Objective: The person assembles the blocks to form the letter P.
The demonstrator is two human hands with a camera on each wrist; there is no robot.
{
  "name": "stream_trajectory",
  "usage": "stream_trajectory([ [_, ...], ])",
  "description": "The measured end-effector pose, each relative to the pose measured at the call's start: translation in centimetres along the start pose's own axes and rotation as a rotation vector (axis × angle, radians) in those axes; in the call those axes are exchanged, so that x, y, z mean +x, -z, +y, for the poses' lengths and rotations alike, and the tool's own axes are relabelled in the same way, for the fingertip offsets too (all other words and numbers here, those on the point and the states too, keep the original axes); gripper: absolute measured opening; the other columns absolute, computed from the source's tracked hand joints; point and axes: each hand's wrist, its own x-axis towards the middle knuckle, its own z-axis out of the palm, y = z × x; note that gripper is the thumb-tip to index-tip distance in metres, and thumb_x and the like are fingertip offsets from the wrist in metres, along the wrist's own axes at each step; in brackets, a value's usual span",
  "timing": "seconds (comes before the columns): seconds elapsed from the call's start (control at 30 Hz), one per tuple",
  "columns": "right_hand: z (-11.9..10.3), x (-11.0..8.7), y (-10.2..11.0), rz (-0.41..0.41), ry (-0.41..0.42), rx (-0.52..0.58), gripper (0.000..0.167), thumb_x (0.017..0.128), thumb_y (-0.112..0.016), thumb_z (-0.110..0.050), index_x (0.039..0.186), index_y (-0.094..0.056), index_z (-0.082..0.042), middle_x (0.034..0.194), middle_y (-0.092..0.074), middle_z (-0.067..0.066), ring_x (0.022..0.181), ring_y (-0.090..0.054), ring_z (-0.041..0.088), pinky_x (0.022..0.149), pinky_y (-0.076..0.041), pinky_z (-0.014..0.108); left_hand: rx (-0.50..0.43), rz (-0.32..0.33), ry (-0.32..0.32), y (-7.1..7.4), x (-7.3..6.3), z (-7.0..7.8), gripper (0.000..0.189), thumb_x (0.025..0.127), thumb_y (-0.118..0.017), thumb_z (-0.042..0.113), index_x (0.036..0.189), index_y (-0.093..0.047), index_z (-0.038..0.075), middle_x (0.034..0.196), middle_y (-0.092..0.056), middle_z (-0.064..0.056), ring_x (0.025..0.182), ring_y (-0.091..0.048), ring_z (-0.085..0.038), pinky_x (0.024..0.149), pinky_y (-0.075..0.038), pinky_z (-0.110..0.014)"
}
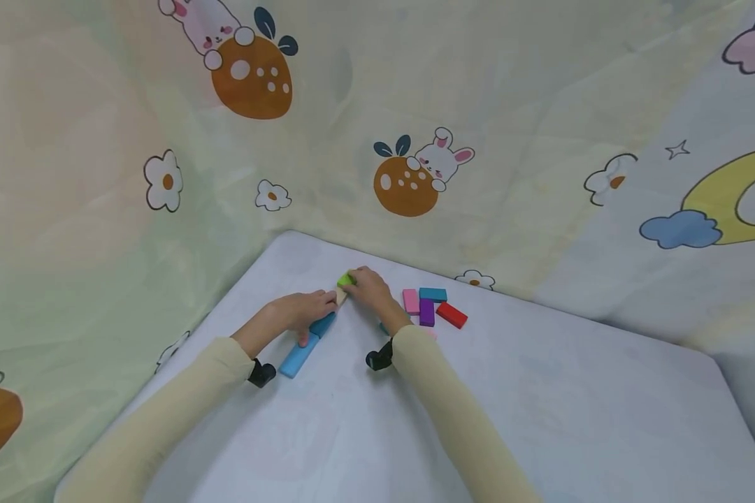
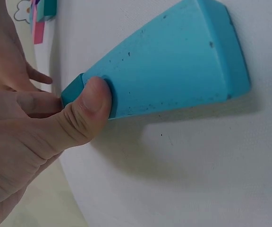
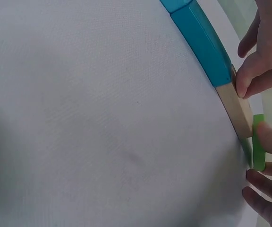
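A row of blocks runs slantwise on the white table: a light blue block, a darker blue block and a plain wooden block, end to end. My left hand lies along the row, its thumb on the light blue block near the joint and a fingertip touching the wooden block. At the far end, my right hand pinches a green block between thumb and fingers. The green block stands at the wooden block's end; whether they touch I cannot tell.
Right of my right hand lie loose blocks: pink, teal, purple and red. Others are partly hidden behind the right wrist. The table's far edge runs behind the hands, against a printed cloth backdrop.
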Motion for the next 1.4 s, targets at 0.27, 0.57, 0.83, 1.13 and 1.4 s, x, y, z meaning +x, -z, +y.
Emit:
stream_trajectory([
  [0.27, 0.2, -0.6, 0.0, -0.015, 0.014, -0.08, 0.044, 0.099, -0.055, -0.03, 0.139, -0.052, -0.012, 0.144, -0.05, 0.012, 0.13, -0.05, 0.028, 0.108, -0.043, 0.041, -0.007, -0.005, 0.0, 0.0, 0.2, 0.2, 0.088, 0.066, -0.088, 0.033, 0.138, -0.043, 0.009, 0.13, -0.041, -0.004, 0.107, -0.044, -0.017, 0.089, -0.049, -0.03],
  [0.57, 1.2, -3.3, 1.9, -0.006, 0.106, -0.179, 0.066, 0.1, -0.051, -0.042, 0.155, -0.021, -0.023, 0.164, -0.011, 0.008, 0.148, -0.024, 0.031, 0.116, -0.031, 0.05, -0.028, -0.011, 0.0, -0.5, -0.2, -0.5, 0.088, 0.066, -0.087, 0.036, 0.137, -0.043, 0.009, 0.134, -0.041, -0.005, 0.109, -0.044, -0.018, 0.094, -0.049, -0.033],
  [0.83, 8.7, -11.5, 7.7, 0.058, 0.167, -0.168, 0.057, 0.094, -0.064, -0.02, 0.146, -0.043, -0.013, 0.153, -0.038, 0.014, 0.141, -0.037, 0.034, 0.108, -0.041, 0.049, -0.022, 0.022, -0.01, 0.0, -0.7, -0.6, 0.082, 0.067, -0.088, 0.031, 0.132, -0.045, 0.007, 0.132, -0.042, -0.007, 0.107, -0.044, -0.019, 0.092, -0.049, -0.032],
  [1.13, 16.5, -17.2, 6.8, -0.08, 0.161, -0.29, 0.058, 0.083, -0.076, -0.013, 0.136, -0.055, -0.006, 0.141, -0.048, 0.021, 0.124, -0.052, 0.038, 0.088, -0.056, 0.041, -0.022, 0.023, -0.043, 0.0, -0.3, -0.1, 0.082, 0.068, -0.087, 0.033, 0.132, -0.044, 0.007, 0.127, -0.042, -0.007, 0.106, -0.044, -0.018, 0.089, -0.049, -0.03],
  [1.4, 17.3, -17.7, 8.1, -0.143, 0.146, -0.092, 0.053, 0.08, -0.077, -0.01, 0.129, -0.058, -0.003, 0.134, -0.054, 0.02, 0.114, -0.057, 0.032, 0.081, -0.058, 0.035, -0.012, 0.008, -0.017, 0.3, -0.2, 0.1, 0.081, 0.068, -0.087, 0.033, 0.132, -0.043, 0.008, 0.127, -0.041, -0.006, 0.106, -0.044, -0.018, 0.088, -0.049, -0.03],
])
